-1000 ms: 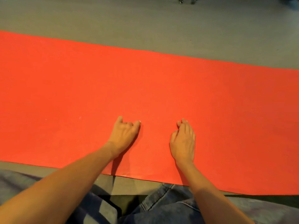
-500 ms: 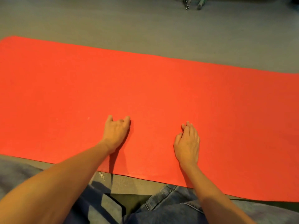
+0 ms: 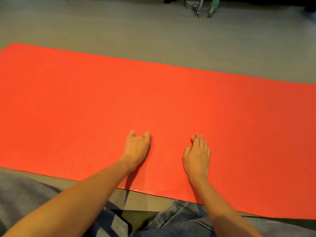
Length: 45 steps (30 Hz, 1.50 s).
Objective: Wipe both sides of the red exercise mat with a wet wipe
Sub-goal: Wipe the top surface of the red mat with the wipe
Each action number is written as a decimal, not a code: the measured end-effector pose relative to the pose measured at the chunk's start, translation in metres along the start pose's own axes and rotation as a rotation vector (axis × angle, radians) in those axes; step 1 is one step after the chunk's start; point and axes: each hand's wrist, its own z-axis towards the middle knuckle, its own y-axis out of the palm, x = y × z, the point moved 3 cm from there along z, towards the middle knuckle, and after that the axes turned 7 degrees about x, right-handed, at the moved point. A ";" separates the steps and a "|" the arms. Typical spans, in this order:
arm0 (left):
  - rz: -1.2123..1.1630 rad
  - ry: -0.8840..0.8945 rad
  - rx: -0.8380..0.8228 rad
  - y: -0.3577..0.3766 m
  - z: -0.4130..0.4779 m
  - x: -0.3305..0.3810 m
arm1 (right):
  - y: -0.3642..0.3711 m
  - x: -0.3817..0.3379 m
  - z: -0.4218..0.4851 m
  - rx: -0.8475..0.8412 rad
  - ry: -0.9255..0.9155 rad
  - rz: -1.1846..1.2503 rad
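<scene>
The red exercise mat [image 3: 85,100] lies flat on the grey, short-piled floor [image 3: 102,23]. It is a long strip with a fine matte grain. Its far left corner is rounded, and its right end runs out of view. The left part of the mat is bare, with open floor beyond its far edge.

Near the mat's near edge, about midway along, the left hand [image 3: 136,149] rests on it. The middle fingers [image 3: 139,136] are folded under at the knuckles and the outer two stick forward. What they hold, if anything, is hidden. Just to its right, apart from it, the right hand [image 3: 196,158] lies palm down on the mat, fingers straight, close together and holding nothing.

Off the near edge, blue denim jeans [image 3: 179,219] show between the forearms. Well beyond the far edge stand a metal piece [image 3: 197,7] and a green object [image 3: 212,6], both too blurred to name. The mat's right part is bare.
</scene>
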 end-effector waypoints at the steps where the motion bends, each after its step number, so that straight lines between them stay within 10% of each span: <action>1: -0.036 0.086 -0.014 0.001 -0.001 0.009 | 0.000 0.000 0.000 0.002 0.000 0.006; 9: 0.298 -0.422 -0.300 0.001 -0.032 -0.136 | 0.001 -0.001 0.001 -0.003 0.006 -0.002; 20: -0.161 0.185 -0.119 -0.026 -0.071 0.090 | 0.000 -0.001 0.001 -0.009 -0.008 0.005; 28: 0.243 -0.321 -0.320 -0.024 -0.058 -0.069 | 0.000 -0.002 -0.001 -0.003 -0.013 0.011; 39: -0.114 0.112 -0.061 -0.028 -0.059 0.079 | 0.004 0.000 0.001 0.013 -0.028 0.018; 45: -0.250 -0.014 0.082 -0.050 -0.028 0.052 | 0.002 0.002 0.006 -0.084 0.050 0.190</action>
